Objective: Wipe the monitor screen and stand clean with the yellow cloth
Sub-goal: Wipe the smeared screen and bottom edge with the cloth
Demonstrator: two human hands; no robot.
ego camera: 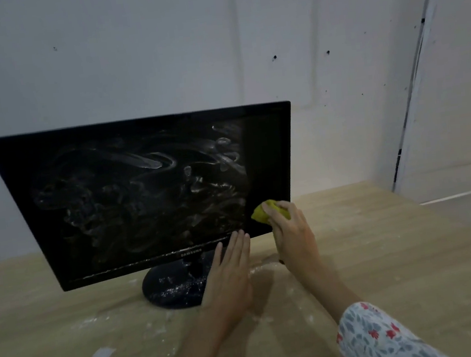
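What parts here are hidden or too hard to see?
All in the head view:
- Monitor back: faces away.
- Stand right part: left hand covers it.
- Yellow cloth: mostly hidden inside right hand.
- Table front edge: cut off by the frame.

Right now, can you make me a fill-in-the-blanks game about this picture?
1. The right hand grips a cloth coloured ____.
2. The left hand has straight fingers touching the monitor's ____ edge.
3. The clean strip of screen is on its ____ side.
4. White specks cover the round black ____ under the monitor.

Missing words: yellow; bottom; right; stand
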